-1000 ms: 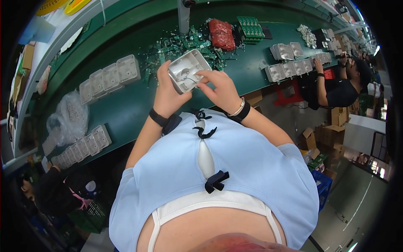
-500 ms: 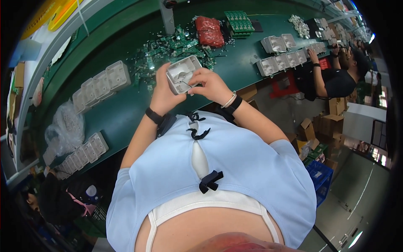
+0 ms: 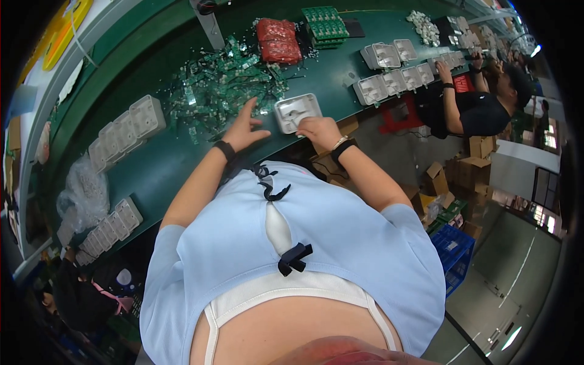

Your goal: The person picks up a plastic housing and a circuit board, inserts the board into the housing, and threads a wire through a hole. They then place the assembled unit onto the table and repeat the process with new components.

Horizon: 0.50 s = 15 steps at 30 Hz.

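Note:
A white plastic housing (image 3: 291,109), shaped like an open box with molded parts inside, is at the near edge of the green workbench. My right hand (image 3: 320,131) grips its near right corner with bent fingers. To its left, my left hand (image 3: 244,129) is apart from the housing, thumb and fingers spread, with nothing in it. Just beyond that hand lies a loose heap of small green circuit boards (image 3: 213,91).
Rows of similar white housings (image 3: 131,128) stand at the left and more housings (image 3: 389,82) at the right. A red plastic-wrapped bundle (image 3: 278,41) and stacked green board panels (image 3: 325,25) lie at the back. A clear bag (image 3: 85,191) sits far left. A co-worker (image 3: 471,109) works at the right.
The housing has moved to the right, out of my left hand, which has opened and come away from it. My right hand has shifted right along with the housing.

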Each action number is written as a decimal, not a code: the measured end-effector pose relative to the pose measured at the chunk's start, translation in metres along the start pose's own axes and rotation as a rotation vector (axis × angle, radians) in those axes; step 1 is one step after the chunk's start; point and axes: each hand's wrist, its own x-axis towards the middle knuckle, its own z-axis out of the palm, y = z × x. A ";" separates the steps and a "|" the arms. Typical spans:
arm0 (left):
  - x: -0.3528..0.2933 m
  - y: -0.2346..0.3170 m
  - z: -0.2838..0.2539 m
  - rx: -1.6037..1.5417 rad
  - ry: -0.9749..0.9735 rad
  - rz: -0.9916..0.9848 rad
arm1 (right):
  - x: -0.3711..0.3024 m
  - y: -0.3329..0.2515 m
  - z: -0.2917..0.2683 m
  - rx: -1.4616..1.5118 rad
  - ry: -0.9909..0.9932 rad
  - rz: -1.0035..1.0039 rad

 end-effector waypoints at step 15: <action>-0.115 -0.126 -0.170 0.759 1.170 -0.149 | -0.056 0.146 -0.068 -0.489 -0.240 0.208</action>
